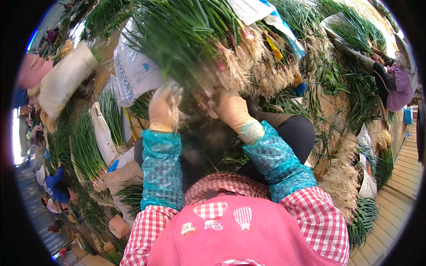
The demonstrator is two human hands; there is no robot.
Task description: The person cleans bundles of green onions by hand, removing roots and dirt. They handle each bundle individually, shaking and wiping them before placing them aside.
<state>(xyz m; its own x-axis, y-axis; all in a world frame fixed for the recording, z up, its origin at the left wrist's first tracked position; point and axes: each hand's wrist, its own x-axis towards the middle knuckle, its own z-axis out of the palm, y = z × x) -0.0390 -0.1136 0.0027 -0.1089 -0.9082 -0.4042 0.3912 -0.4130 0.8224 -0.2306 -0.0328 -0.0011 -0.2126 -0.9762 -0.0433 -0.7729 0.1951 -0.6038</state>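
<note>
Both hands wear pale gloves with teal plastic sleeve covers above them. My left hand (166, 104) is raised beside a white printed plastic sack (138, 66), with some pale root strands at its fingers; motion blur hides what it grips. My right hand (233, 108) is at the root end of a bunch of green onions (196, 36), fingers hidden among the roots, so its grip is unclear. The bunch's long green leaves reach up and left, and its reddish bulbs and stringy roots (233, 71) face right and down.
More green onions (88, 149) lie at left, and a long row with matted roots (341, 176) is at right. Loose leaves litter the ground. Someone in a purple top (399, 86) works at right; a person at upper left is beside a pale sack (66, 79).
</note>
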